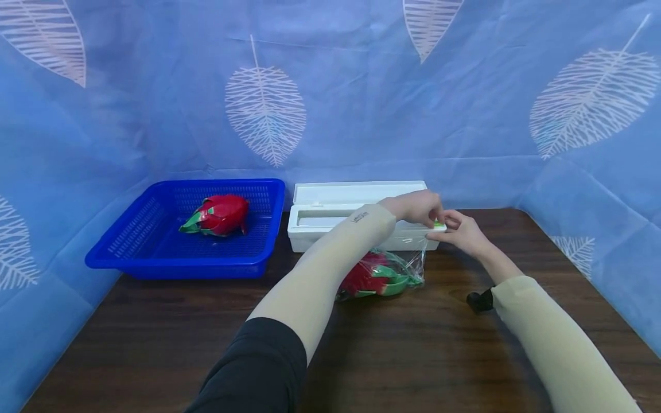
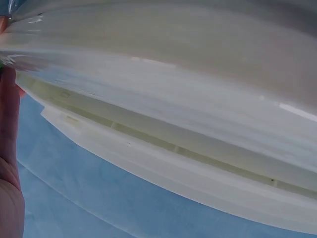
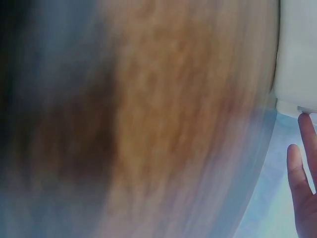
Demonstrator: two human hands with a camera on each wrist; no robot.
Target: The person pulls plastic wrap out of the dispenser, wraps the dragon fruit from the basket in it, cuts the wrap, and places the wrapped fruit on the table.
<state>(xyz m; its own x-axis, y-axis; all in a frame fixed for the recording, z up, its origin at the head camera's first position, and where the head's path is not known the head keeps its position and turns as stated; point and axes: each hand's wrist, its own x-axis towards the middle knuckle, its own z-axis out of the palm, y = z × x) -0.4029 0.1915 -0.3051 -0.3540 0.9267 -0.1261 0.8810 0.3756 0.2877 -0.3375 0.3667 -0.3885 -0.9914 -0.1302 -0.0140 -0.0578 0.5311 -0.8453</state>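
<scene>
A long white cling film dispenser [image 1: 330, 232] stands at the back of the table, its lid [image 1: 361, 190] raised. My left hand [image 1: 415, 206] reaches across to its right end, fingers bent down at a small green slide cutter [image 1: 438, 225]. Beside it, my right hand [image 1: 462, 232] grips the dispenser's right end, thumb in front and fingers over the top. In the right wrist view, one fingertip touches the white casing [image 3: 302, 54]. A red and green dragon fruit [image 1: 379, 278] lies in front of the dispenser under clear film [image 1: 417, 263], partly behind my left forearm.
To the left sits a blue plastic basket [image 1: 181, 268] with another dragon fruit [image 1: 222, 215] inside. A blue cloth with white leaf prints [image 1: 265, 115] hangs behind and beside the dark wooden table [image 1: 413, 355].
</scene>
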